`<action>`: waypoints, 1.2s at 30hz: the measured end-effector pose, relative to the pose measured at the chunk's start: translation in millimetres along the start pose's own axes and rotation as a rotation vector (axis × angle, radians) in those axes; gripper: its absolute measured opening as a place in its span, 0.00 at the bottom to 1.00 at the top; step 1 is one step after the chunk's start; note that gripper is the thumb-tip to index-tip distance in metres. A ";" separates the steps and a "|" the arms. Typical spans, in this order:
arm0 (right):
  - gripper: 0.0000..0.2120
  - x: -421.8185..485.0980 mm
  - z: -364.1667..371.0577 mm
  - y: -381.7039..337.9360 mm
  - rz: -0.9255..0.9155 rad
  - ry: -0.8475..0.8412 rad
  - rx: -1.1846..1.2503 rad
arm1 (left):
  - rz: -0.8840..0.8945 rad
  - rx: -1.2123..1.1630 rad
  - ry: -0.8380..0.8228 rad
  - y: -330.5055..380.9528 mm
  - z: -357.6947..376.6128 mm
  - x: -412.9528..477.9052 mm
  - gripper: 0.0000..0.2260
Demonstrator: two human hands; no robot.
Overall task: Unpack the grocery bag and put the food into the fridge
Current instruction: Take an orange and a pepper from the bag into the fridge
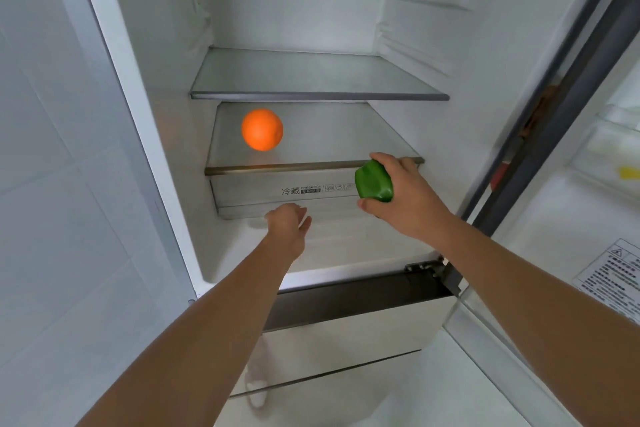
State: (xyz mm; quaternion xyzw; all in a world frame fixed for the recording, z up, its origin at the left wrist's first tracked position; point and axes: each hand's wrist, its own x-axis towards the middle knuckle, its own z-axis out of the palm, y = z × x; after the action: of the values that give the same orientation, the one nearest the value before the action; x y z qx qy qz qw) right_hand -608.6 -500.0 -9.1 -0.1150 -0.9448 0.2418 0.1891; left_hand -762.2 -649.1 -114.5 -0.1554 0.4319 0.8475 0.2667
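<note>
Head view: right hand (405, 194) grips green pepper (374, 185) tilted; left hand (287, 224) loosely curled, empty.

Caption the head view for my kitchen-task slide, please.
Right hand carries a green bell pepper toward the fridge shelf holding an orange; empty left hand reaches below.

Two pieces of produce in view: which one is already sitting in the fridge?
The orange, resting alone on the lower glass shelf at its left. The green pepper is not placed; the right hand has it in its grip, at the shelf's front edge.
</note>
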 end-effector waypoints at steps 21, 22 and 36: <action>0.39 -57.3 -20.6 -28.2 -0.060 0.033 0.048 | 0.027 0.145 0.141 -50.6 -36.7 -103.1 0.16; 0.39 -61.3 -22.0 -28.7 -0.064 0.034 0.053 | 0.025 0.148 0.144 -54.0 -37.7 -108.3 0.16; 0.40 -79.5 -37.4 -36.6 -0.065 0.045 0.102 | 0.497 0.952 0.036 -30.4 -40.4 -225.5 0.14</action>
State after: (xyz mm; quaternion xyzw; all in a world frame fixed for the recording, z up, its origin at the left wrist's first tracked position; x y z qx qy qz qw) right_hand -526.1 -540.5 15.5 -0.0797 -0.9300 0.2806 0.2235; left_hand -560.5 -739.0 -46.2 0.0748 0.7967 0.5927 0.0917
